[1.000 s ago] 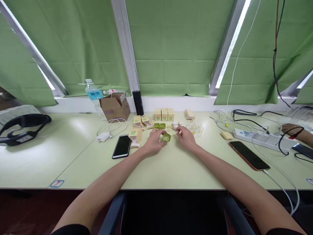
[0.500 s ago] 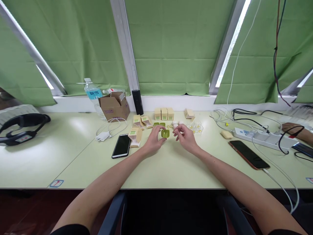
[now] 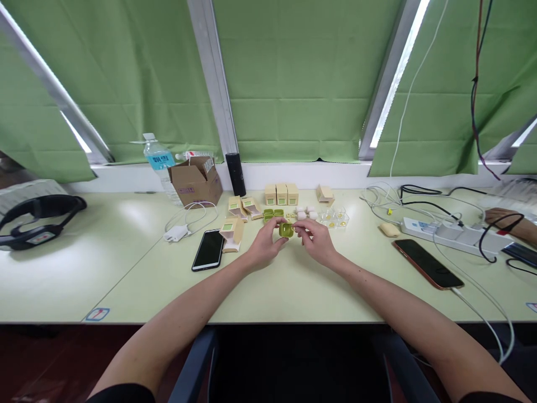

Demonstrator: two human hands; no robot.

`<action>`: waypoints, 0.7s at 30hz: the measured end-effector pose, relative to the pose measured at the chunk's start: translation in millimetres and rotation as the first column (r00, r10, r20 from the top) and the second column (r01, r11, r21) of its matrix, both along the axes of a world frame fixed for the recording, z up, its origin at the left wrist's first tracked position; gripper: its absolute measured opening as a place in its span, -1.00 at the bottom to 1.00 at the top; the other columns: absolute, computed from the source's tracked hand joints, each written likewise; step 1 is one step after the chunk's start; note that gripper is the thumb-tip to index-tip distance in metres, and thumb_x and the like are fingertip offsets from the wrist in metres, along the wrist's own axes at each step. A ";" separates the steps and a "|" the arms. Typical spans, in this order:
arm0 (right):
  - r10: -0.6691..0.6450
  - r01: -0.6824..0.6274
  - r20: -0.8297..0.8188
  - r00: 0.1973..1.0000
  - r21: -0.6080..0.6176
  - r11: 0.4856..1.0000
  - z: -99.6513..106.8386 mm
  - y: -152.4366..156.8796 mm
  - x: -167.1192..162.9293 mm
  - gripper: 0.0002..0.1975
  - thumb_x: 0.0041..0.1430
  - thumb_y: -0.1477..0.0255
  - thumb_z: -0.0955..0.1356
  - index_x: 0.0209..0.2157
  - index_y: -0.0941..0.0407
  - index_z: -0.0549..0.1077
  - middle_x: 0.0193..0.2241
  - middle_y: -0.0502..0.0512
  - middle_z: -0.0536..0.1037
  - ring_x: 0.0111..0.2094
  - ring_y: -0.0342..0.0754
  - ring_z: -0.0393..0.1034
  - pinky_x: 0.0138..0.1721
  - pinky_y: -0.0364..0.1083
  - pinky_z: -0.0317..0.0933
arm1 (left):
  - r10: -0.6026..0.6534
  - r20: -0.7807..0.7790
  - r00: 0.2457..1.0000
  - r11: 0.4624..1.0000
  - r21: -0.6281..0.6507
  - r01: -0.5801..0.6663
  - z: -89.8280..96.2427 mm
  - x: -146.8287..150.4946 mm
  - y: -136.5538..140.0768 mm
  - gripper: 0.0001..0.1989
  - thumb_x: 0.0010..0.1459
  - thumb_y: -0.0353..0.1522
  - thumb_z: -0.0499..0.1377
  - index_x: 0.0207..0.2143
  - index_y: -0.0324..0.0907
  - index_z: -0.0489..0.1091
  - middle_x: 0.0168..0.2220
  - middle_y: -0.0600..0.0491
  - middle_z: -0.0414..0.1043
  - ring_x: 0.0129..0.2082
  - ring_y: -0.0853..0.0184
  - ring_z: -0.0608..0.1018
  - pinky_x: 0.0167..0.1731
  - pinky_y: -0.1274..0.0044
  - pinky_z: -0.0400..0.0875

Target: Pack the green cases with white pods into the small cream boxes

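Note:
Between the thumb and fingers of my left hand point(image 3: 265, 245) is a small olive-green square case point(image 3: 286, 230), its hollow inside facing me. The pinched fingers of my right hand point(image 3: 315, 240) meet the case's right edge; whatever small piece they hold is too tiny to make out. Just behind sit more green cases point(image 3: 273, 214), several pale pinkish-white pieces point(image 3: 306, 213) and a clear tray point(image 3: 334, 218) with small yellow bits in it. Opened cardboard boxes point(image 3: 232, 232) with green labels lie left of my hands, and closed small boxes point(image 3: 282, 194) stand in a row farther back.
To the left are a black phone point(image 3: 208, 250), a white charger point(image 3: 176, 233), a brown carton point(image 3: 196, 182), a water bottle point(image 3: 160, 162) and headphones point(image 3: 39, 221). On the right lie another phone point(image 3: 428, 264), a power strip point(image 3: 455, 234) with tangled cables and another person's hand point(image 3: 509, 223).
My right hand has moved left, bringing its pinched fingers to the green case. The case has shifted slightly right and tilted, and the pale pieces behind show more fully.

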State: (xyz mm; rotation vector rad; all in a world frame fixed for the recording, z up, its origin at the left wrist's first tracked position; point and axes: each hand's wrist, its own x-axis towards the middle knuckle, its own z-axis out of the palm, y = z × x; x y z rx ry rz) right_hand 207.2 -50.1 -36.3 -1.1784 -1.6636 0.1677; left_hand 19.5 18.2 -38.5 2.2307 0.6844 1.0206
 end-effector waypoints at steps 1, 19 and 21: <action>0.009 -0.009 -0.010 1.000 -0.004 1.000 -0.5 0.6 0.1 -0.73 0.40 0.31 0.25 -0.21 0.04 0.58 -0.33 0.11 0.58 -0.39 -0.05 0.45 -0.44 -0.08 0.42 | -0.002 0.001 1.000 1.000 0.006 0.002 -0.4 0.0 0.2 -0.62 0.21 -0.41 0.22 0.08 -0.09 0.31 0.07 -0.06 0.48 0.09 0.16 0.51 0.16 0.27 0.40; -0.115 0.096 0.378 0.918 0.070 0.993 -6.0 0.0 3.6 -0.68 0.45 0.43 0.17 -0.13 0.08 0.56 -0.19 0.18 0.65 -0.17 0.04 0.53 -0.15 -0.01 0.39 | -0.023 -0.022 0.999 0.999 0.038 0.024 -5.5 0.4 0.0 -0.60 0.26 -0.35 0.24 0.12 -0.10 0.31 0.12 -0.08 0.47 0.16 0.12 0.51 0.21 0.25 0.40; -0.170 0.141 0.475 0.864 0.097 0.985 -6.6 -1.1 3.2 -0.65 0.46 0.46 0.16 -0.14 0.08 0.58 -0.15 0.19 0.65 -0.14 0.03 0.51 -0.19 -0.04 0.34 | -0.036 -0.026 0.999 0.998 0.054 0.037 -6.1 0.5 0.0 -0.60 0.26 -0.34 0.26 0.12 -0.10 0.31 0.11 -0.08 0.48 0.15 0.11 0.51 0.20 0.25 0.41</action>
